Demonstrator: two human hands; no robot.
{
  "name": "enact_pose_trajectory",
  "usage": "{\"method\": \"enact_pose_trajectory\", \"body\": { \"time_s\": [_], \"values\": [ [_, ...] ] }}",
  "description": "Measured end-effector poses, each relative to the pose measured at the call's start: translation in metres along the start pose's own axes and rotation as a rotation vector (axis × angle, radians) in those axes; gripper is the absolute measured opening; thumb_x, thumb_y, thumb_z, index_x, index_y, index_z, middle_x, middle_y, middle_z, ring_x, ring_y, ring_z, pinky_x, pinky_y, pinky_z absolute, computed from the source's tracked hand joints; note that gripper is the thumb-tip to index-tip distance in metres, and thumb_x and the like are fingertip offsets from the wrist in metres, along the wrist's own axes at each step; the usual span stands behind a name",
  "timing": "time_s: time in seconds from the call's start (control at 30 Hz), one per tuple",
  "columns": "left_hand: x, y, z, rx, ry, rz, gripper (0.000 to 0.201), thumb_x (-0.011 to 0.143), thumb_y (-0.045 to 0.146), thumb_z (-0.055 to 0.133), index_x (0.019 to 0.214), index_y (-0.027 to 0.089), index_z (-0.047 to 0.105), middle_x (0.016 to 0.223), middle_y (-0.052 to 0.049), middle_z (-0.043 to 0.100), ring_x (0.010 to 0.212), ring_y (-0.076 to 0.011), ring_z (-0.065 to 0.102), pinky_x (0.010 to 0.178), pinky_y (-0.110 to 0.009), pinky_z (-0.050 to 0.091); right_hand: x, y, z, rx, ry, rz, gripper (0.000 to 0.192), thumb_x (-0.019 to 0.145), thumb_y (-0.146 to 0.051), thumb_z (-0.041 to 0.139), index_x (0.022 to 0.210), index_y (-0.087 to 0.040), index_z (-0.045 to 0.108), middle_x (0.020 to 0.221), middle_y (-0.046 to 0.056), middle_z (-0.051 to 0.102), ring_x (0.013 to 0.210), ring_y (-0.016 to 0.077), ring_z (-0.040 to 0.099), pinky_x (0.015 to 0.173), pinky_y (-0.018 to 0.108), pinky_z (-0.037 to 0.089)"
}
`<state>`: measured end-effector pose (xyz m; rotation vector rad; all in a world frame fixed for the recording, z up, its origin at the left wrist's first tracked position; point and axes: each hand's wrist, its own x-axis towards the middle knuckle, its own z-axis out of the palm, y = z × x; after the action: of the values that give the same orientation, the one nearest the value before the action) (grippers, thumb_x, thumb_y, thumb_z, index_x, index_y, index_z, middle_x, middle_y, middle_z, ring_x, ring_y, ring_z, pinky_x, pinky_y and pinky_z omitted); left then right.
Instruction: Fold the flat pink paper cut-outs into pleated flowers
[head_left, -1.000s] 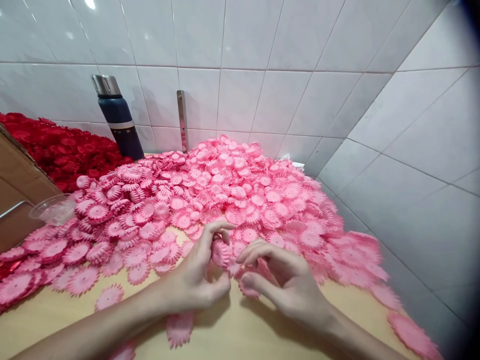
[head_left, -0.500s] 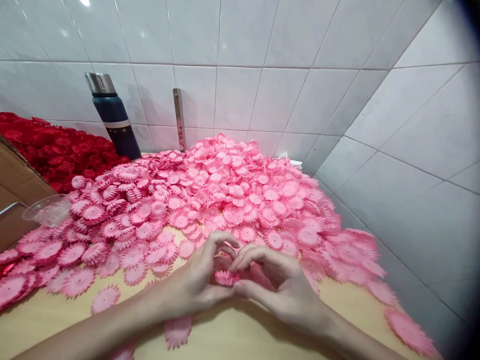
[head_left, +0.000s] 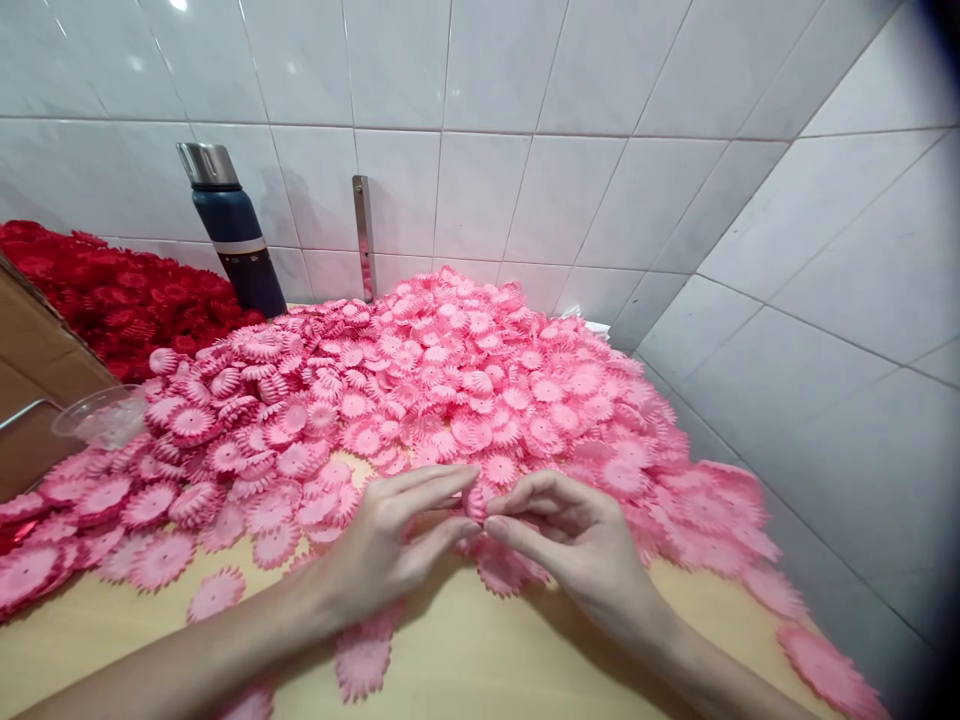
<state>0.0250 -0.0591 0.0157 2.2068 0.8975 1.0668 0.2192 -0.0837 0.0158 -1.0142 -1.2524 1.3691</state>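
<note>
The pink petal piece [head_left: 475, 500] is mostly hidden between both hands' fingertips [head_left: 491, 522].

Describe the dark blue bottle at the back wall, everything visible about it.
The dark blue bottle is a tall flask with a silvery metal cap and a pale band round its middle. It looks like painted metal. It appears tilted in this view, closed, against the white tiled wall at the back of the table. Its foot is hidden where the red flower pile and the pink flower pile meet. Neither hand is near it.
</note>
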Motion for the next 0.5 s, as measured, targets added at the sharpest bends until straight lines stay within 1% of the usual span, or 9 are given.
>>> {"method": "enact_pose_trajectory", "body": {
  "time_s": [0.07, 0.17, 0.27, 0.4, 0.5],
  "values": [
    [-0.0011, -0.0022, 0.0017, -0.045, 0.007, 0.036, 0.04, 0.081, 0.017, 0.068, 0.121, 0.013, 0.063, 0.112, -0.013, 0.07, 0.097, -0.0207, 0.069, 0.084, -0.03, 0.057, -0.0002, -0.0011, 0.0002, 0.003, -0.012, 0.008, 0.014, 0.072, -0.024, 0.078, 0.08, -0.02, 0.067, 0.075, 0.002, 0.071, 0.067, 0.0148, 0.068, 0.058, 0.024, 0.057],
    [-0.0027, -0.0048, 0.0027, -0.115, 0.036, 0.062, 0.04, 0.08, 0.015, 0.069, 0.119, 0.011, 0.065, 0.107, -0.013, 0.073, 0.09, -0.0204, 0.071, 0.079, -0.028, 0.059, 0.0003, -0.003, -0.0003, -0.021, -0.038, 0.011, 0.013, 0.074, -0.025, 0.077, 0.08, -0.019, 0.067, 0.076, 0.002, 0.071, 0.067, 0.0135, 0.068, 0.058, 0.021, 0.056],
    [-0.0025, -0.0054, 0.0022, -0.163, 0.026, 0.033, 0.038, 0.082, 0.011, 0.066, 0.12, 0.014, 0.064, 0.108, -0.012, 0.073, 0.09, -0.0205, 0.072, 0.077, -0.028, 0.059, 0.0014, -0.0041, -0.0019, -0.057, -0.058, 0.008, 0.011, 0.076, -0.025, 0.074, 0.079, -0.019, 0.066, 0.076, 0.002, 0.07, 0.07, 0.0128, 0.068, 0.061, 0.02, 0.055],
    [-0.001, -0.0046, 0.0013, -0.191, -0.011, 0.015, 0.04, 0.081, 0.012, 0.067, 0.12, 0.017, 0.065, 0.104, -0.009, 0.075, 0.086, -0.0196, 0.072, 0.076, -0.027, 0.059, 0.0028, -0.004, -0.0029, -0.082, -0.063, -0.01, 0.01, 0.077, -0.025, 0.073, 0.079, -0.019, 0.066, 0.076, 0.001, 0.071, 0.071, 0.0117, 0.067, 0.063, 0.019, 0.055],
    [-0.0005, -0.004, 0.0009, -0.189, -0.029, 0.015, 0.042, 0.081, 0.013, 0.068, 0.122, 0.021, 0.063, 0.104, -0.008, 0.075, 0.086, -0.0189, 0.072, 0.077, -0.027, 0.058, 0.0031, -0.0032, -0.0023, -0.078, -0.065, -0.019, 0.01, 0.077, -0.025, 0.073, 0.078, -0.019, 0.065, 0.075, 0.001, 0.07, 0.068, 0.0111, 0.067, 0.061, 0.018, 0.054]
  ]
}}
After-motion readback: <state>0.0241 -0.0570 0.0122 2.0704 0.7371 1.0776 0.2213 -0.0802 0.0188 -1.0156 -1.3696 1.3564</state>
